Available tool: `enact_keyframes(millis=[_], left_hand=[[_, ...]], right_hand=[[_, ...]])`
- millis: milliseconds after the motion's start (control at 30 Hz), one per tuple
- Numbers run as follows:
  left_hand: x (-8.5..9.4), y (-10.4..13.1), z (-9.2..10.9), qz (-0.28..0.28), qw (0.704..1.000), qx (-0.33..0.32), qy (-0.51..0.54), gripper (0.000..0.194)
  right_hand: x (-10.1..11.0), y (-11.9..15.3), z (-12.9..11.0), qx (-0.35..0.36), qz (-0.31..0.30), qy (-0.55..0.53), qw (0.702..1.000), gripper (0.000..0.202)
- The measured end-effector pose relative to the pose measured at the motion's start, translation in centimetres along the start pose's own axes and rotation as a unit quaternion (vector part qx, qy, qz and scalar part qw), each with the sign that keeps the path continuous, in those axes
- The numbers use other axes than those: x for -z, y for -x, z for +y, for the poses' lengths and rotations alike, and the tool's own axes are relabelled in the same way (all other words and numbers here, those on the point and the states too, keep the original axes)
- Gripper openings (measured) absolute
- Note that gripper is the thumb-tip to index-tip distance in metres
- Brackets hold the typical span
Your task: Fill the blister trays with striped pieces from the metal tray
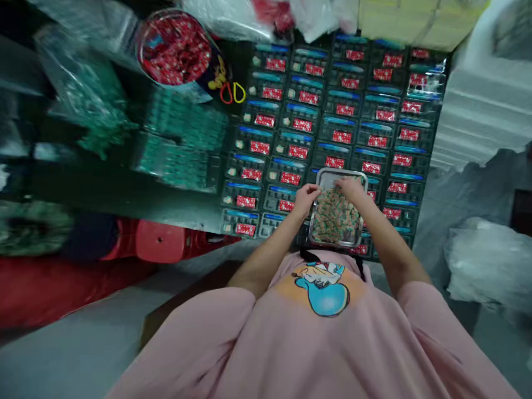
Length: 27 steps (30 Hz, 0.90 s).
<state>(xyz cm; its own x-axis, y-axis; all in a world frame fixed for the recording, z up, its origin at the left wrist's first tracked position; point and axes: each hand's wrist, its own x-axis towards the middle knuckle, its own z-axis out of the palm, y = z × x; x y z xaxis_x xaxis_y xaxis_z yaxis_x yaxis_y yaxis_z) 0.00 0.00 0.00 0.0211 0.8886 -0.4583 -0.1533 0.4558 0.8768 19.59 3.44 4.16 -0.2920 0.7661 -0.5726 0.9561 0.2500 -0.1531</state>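
Observation:
A metal tray (pixel 312 235) heaped with small tan and green pieces (pixel 332 219) sits in front of my body, on top of the blister trays. At its upper left edge is my left hand (pixel 305 199), with thumb and forefinger pinched together; anything between them is too small to make out. My right hand (pixel 351 189) reaches over the upper part of the metal tray, its fingers down by the pieces, and the fingertips are blurred. Around them, rows of dark blister trays (pixel 272 206) hold blue pen-like sticks (pixel 255 132) and red patterned packets (pixel 260 147). Left-hand columns also show small pale pieces (pixel 239 144).
A round tub (pixel 143 66) of red packets stands at the back left, beside scissors (pixel 231 93) with red and yellow handles. Bags of green pieces (pixel 174 160) lie left. White foam boxes (pixel 469 122) line the right; a red stool (pixel 160 241) stands lower left.

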Motion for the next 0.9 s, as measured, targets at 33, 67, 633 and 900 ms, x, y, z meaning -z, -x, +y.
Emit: enact_keyframes(millis=[33, 67, 633, 900], left_hand=[[0.0, -0.1, -0.1, 0.002, 1.000, 0.004, 0.001, 0.018], [-0.1, -0.2, -0.2, 0.003, 1.000, 0.008, 0.003, 0.018], [-0.5, -0.2, 0.0, -0.023, 1.000, -0.015, -0.002, 0.019], [-1.1, 0.8, 1.0, -0.127, 0.992, 0.020, 0.006, 0.025]], right_hand=[[0.1, 0.0, 0.0, -0.003, -0.006, 0.001, 1.000, 0.033], [0.3, -0.1, 0.0, -0.004, -0.008, 0.001, 1.000, 0.033], [-3.8, 2.3, 0.3, -0.006, 0.285, -0.434, 0.855, 0.016], [-4.2, 2.4, -1.7, -0.036, 0.302, -0.559, 0.771, 0.031]])
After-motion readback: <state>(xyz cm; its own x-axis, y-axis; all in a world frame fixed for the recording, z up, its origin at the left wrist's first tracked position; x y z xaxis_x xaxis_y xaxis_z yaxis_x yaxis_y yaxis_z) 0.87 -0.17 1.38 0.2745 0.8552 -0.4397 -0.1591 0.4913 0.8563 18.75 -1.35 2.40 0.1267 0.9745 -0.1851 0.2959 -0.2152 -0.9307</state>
